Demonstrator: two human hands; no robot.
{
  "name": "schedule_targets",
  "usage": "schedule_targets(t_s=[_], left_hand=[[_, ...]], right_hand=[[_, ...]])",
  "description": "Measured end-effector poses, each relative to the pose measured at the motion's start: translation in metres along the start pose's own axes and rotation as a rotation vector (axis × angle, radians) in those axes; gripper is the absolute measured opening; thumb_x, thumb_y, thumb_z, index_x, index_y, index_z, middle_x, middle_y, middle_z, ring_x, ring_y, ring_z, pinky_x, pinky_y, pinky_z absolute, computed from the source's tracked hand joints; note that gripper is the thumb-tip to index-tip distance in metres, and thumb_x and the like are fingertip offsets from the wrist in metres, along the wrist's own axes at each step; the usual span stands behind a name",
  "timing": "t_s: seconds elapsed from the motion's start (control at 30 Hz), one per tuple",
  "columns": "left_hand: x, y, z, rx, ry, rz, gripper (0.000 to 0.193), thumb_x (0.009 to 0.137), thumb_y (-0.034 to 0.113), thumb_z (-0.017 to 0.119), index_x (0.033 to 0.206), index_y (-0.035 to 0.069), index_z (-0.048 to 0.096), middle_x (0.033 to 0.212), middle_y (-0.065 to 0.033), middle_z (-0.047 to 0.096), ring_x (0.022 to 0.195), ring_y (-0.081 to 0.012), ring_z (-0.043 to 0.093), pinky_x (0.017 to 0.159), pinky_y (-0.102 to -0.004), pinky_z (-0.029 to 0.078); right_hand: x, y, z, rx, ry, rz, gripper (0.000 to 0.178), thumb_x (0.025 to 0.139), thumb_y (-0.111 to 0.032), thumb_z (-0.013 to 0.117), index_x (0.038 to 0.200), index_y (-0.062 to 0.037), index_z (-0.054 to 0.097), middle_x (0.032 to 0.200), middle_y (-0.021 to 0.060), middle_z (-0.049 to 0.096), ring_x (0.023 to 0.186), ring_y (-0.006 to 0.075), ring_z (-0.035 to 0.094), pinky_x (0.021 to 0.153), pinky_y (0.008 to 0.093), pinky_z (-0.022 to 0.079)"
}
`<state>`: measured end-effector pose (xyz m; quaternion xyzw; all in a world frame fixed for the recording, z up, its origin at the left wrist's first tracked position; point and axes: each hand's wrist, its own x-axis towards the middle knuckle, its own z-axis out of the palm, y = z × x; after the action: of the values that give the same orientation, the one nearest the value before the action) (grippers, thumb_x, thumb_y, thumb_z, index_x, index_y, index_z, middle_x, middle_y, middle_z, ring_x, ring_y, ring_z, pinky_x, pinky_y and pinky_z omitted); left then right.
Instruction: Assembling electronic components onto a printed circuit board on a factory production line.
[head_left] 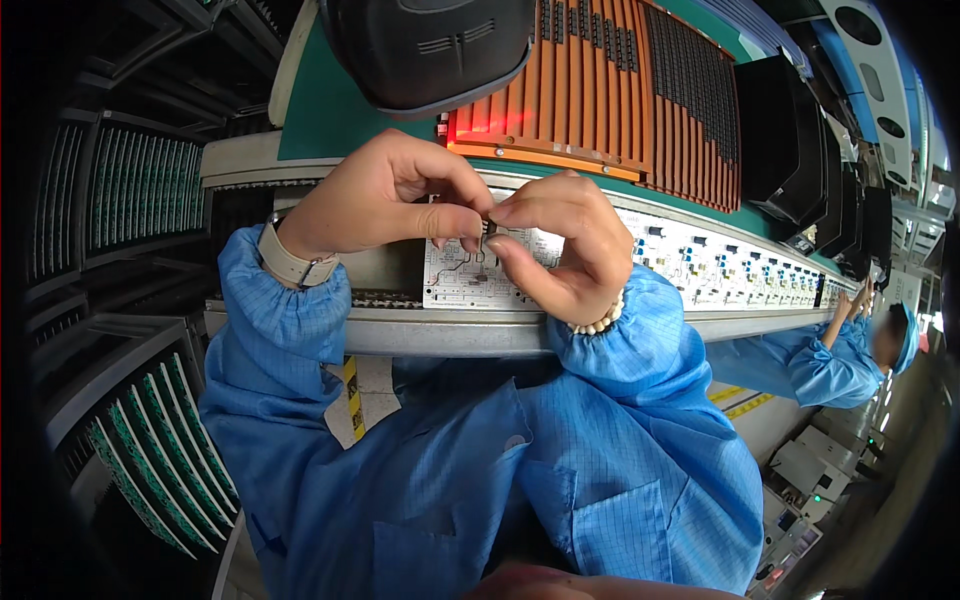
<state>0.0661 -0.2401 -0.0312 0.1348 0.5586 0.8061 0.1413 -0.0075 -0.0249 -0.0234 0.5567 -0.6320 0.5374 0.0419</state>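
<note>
My left hand (385, 200), with a pale watch strap at the wrist, pinches thumb and fingers together over the line. Facing it, my right hand (580, 235), with a beaded bracelet, closes its thumb and fingertips on the same spot. Between the fingertips is a small dark electronic component with metal legs (488, 229), partly hidden by the fingers. Directly below lies a white printed circuit board (455, 287); my hands cover part of its upper area.
More populated boards (730, 270) run rightward along the metal-edged conveyor (430, 335). Orange component tubes (560, 110) lie beyond, beside a black plastic housing (430, 50). Black bins (785, 140) stand at right, board racks (150, 440) at left. A co-worker (840, 350) works farther down.
</note>
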Motion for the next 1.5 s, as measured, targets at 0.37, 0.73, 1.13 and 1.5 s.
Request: schedule_targets(t_s=[0.37, 0.73, 1.13, 1.5], left_hand=[[0.0, -0.001, -0.015, 0.539, 0.509, -0.067, 0.018, 0.09, 0.015, 0.07, 0.1, 0.0, 0.069, 0.09, -0.0062, 0.07, 0.076, -0.0089, 0.063, 0.066, -0.0251, 0.05], [0.018, -0.047, -0.047, 1.177, 0.869, 0.409, 0.017, 0.079, 0.017, 0.073, 0.09, 0.005, 0.066, 0.088, -0.0086, 0.06, 0.088, -0.0306, 0.054, 0.08, -0.0421, 0.046], [0.019, -0.048, -0.035, 1.282, 0.805, 0.464, 0.018, 0.08, 0.012, 0.068, 0.097, 0.004, 0.063, 0.094, -0.0095, 0.059, 0.094, -0.0315, 0.056, 0.086, -0.0434, 0.046], [0.007, -0.056, -0.051, 1.287, 0.801, 0.405, 0.027, 0.084, 0.012, 0.07, 0.105, -0.001, 0.062, 0.103, -0.0179, 0.065, 0.094, -0.0365, 0.061, 0.083, -0.0416, 0.05]], right_hand=[[0.005, 0.003, -0.008, -0.138, 0.015, 0.101, 0.024, 0.07, 0.006, 0.076, 0.091, 0.003, 0.065, 0.089, 0.012, 0.067, 0.081, 0.0226, 0.065, 0.073, 0.0315, 0.052], [-0.02, -0.015, 0.013, -0.251, -0.544, 0.258, 0.019, 0.074, -0.009, 0.075, 0.091, -0.0068, 0.066, 0.095, 0.0081, 0.06, 0.093, 0.0302, 0.057, 0.084, 0.0399, 0.045], [-0.022, -0.016, 0.017, -0.378, -0.584, 0.149, 0.02, 0.073, -0.01, 0.075, 0.091, -0.0082, 0.067, 0.091, 0.0056, 0.06, 0.088, 0.0261, 0.057, 0.08, 0.0374, 0.043], [-0.03, -0.017, 0.032, -0.346, -0.487, 0.239, 0.017, 0.074, -0.011, 0.076, 0.089, -0.0089, 0.067, 0.082, 0.0043, 0.059, 0.08, 0.0244, 0.056, 0.076, 0.0367, 0.04]])
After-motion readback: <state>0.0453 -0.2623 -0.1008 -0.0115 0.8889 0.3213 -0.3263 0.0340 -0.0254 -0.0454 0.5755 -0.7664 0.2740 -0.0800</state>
